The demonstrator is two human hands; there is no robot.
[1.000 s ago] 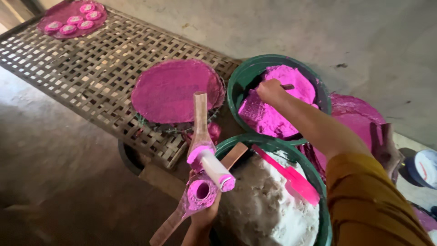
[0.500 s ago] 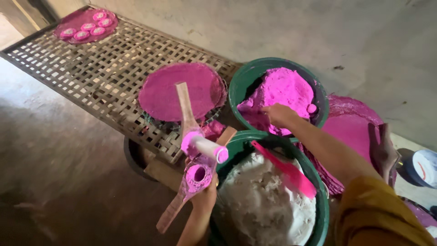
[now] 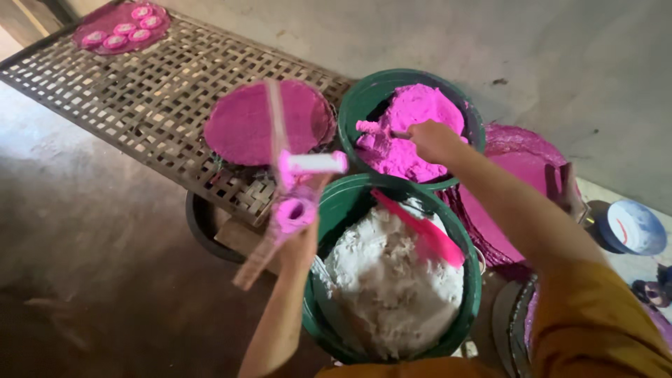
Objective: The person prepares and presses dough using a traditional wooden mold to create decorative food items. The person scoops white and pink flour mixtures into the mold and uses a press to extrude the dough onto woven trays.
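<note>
Nearest us, the green tub (image 3: pixel 336 210) of pale grey-white dough (image 3: pixel 392 287) sits below the hands, a flat pink scraper (image 3: pixel 420 227) lying across its top right. Our left hand (image 3: pixel 299 241) is closed around the wooden mold (image 3: pixel 276 203), a long slatted press stained pink; its round cup (image 3: pixel 292 210) faces up, and a short white-and-pink plunger (image 3: pixel 316 162) sticks out to the right above it. The mold is blurred with motion. Half a second ago the plunger pointed down and to the right; now we see it lying nearly level, and the upper slat stands steeper against the mat.

Farther out, our right hand (image 3: pixel 434 140) is in the second green tub (image 3: pixel 364 105), fingers curled down into the pink dough (image 3: pixel 413 126). We cannot tell whether it has hold of a lump. A second ago it was over the far side of that tub; since then it has come to the middle of the pink mass.

Beyond the mold, a round pink-stained mat (image 3: pixel 245 126) lies on the woven bamboo rack (image 3: pixel 140 105). At the rack's far corner, another mat (image 3: pixel 119 28) carries small pink discs. To the right, a large pink-stained tray (image 3: pixel 518 161) leans behind the arm, with a blue-and-white bowl (image 3: pixel 633 227) past it.
</note>
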